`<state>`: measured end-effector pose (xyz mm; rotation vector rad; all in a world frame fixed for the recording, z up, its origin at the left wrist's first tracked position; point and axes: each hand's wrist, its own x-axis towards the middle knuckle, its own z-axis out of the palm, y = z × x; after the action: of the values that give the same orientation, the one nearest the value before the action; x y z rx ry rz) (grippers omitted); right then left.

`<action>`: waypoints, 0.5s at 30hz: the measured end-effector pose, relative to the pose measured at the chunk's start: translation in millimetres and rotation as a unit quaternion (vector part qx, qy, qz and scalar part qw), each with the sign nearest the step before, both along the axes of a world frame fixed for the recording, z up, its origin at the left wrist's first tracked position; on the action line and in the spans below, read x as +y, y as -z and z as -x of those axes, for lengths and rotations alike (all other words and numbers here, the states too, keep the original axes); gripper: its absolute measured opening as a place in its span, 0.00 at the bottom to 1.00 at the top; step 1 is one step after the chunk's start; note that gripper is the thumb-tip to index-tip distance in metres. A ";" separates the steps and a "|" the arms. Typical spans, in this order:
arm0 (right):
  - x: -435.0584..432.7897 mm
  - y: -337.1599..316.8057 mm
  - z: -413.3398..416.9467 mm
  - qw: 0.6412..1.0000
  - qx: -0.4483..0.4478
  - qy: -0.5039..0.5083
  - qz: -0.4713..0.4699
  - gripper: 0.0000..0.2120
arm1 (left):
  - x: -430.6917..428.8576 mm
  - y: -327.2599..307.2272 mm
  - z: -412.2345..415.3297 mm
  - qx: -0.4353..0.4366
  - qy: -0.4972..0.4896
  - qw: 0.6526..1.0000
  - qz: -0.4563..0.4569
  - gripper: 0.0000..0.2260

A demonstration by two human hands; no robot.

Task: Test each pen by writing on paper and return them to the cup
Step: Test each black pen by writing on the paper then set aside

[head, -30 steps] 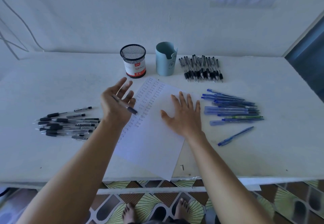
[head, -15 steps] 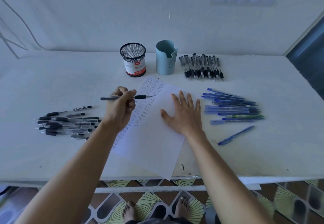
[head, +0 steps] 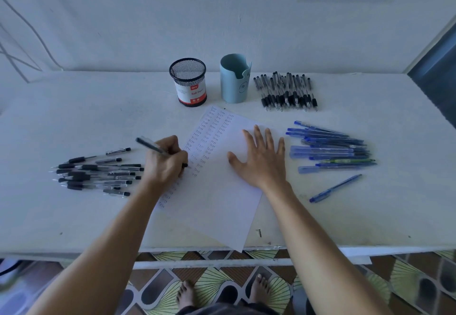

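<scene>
My left hand [head: 165, 164] grips a black pen [head: 150, 145] in a writing hold, its tip down on the left part of the white paper [head: 217, 203]. The sheet carries columns of small handwritten words. My right hand [head: 260, 158] lies flat on the paper, fingers spread. At the back of the table stand a black mesh cup [head: 188, 82] with a red and white label and a light blue cup [head: 234, 79]; I see no pens in either.
Several black pens [head: 96, 172] lie left of the paper, more black pens [head: 286, 92] at the back right, and blue pens [head: 330, 149] on the right, one blue pen [head: 335, 188] apart. The white table's front edge [head: 345, 249] is near; tiled floor and bare feet below.
My left hand turned the pen from lying loosely across its open fingers into a writing grip and lowered its tip onto the paper. My right hand stayed flat on the sheet.
</scene>
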<state>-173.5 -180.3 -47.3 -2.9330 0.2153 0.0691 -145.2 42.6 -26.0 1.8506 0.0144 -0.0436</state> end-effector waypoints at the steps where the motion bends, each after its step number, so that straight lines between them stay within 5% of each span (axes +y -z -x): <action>1: -0.1 0.1 0.3 1.000 -0.001 -0.001 0.000 0.38 | 1.3 2.4 -1.2 0.003 -0.007 1.000 0.001 0.13; 15: -0.2 1.5 0.2 1.000 -0.001 0.001 -0.002 0.38 | 1.4 3.3 2.2 -0.054 0.045 0.990 -0.120 0.11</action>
<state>-173.7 -180.5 -48.8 -2.9289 0.2188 0.0649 -147.3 43.9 -29.3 2.0916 -0.1447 -0.0038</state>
